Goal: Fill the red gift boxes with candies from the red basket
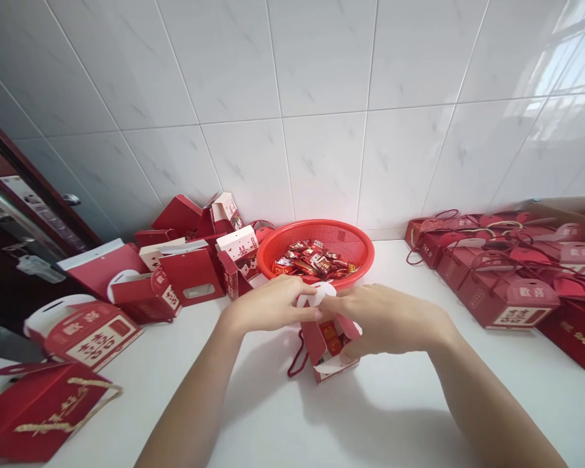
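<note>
A small red candy gift box (316,344) stands on the white table in front of me, its top open and several wrapped candies (332,339) showing inside. My left hand (268,302) has its thumb and fingers closed on the box's white-lined flap at the back left. My right hand (392,318) grips the box from the right, fingers at its upper flap and thumb at the near right side. A dark red cord handle (296,361) lies looped at the box's left. The hands hide part of the flaps.
Just behind the hands, a red plastic basket (363,260) holds many wrapped candies. Open red boxes (192,270) crowd the left side, and closed boxes with cords (509,292) stand in rows at right. A tiled wall (322,156) rises behind; a cardboard box (565,209) sits far right.
</note>
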{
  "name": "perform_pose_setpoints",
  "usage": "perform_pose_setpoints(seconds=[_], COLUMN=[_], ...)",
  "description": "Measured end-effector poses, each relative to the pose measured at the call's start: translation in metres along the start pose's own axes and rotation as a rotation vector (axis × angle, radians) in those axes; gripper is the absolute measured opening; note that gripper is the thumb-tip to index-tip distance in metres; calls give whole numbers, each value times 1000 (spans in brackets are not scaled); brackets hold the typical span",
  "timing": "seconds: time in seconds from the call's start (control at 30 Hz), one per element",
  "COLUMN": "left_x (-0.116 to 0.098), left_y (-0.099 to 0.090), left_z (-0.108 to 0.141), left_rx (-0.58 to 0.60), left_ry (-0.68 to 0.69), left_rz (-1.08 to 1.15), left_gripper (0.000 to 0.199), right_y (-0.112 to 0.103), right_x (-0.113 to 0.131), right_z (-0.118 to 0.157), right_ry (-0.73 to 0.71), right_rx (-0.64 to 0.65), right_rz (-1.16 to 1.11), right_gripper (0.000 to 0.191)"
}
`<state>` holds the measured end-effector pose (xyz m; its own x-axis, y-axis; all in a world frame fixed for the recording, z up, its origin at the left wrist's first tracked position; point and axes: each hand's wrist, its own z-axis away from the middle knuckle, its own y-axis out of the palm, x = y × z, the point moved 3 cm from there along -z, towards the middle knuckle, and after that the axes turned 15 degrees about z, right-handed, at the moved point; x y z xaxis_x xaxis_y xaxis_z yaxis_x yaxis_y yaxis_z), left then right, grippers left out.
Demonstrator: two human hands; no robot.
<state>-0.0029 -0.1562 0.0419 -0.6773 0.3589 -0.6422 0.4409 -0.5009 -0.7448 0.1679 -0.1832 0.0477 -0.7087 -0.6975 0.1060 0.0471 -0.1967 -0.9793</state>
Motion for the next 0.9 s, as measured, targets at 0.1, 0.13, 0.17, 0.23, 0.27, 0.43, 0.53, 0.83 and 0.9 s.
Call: perform_pose_setpoints(seconds=[0.1, 0.13, 0.17, 0.23, 0.27, 0.43, 0.53, 0.83, 0.9], left_x=[-6, -7, -8, -9, -10, -7, -4, -1, 0], left_y=[10, 12, 14, 17, 17, 18, 21, 28, 30], left_z=[-3, -4, -4, -5, -5, -9, -13, -19, -20], left_rx=[-72, -92, -99, -90, -82, -88, -72, -66, -79], left_ry=[-16, -39, -68, -117, -131, -136, -133, -154, -158], left_rz=[-60, -80, -94, -103, -101, -154, -173, -157, -189], left_gripper=[29, 30, 31, 35, 36, 33, 33, 26, 28], right_y=[3, 4, 4, 5, 4, 4, 4, 9, 10], right_x=[0, -1, -1, -3, -4, -11, -13, -21, -22], right_z=[-1, -2, -3, -4, -5, -9, -11, -18, -21], right_ry=[10, 6, 2, -2, 0, -23, -95, -140, -106], right_rx=[55, 71, 83, 90, 89, 108, 78, 124, 94], right_rz=[10, 8, 3, 3, 10, 17, -68, -169, -127], right_gripper=[25, 25, 24, 24, 24, 25, 32, 57, 54])
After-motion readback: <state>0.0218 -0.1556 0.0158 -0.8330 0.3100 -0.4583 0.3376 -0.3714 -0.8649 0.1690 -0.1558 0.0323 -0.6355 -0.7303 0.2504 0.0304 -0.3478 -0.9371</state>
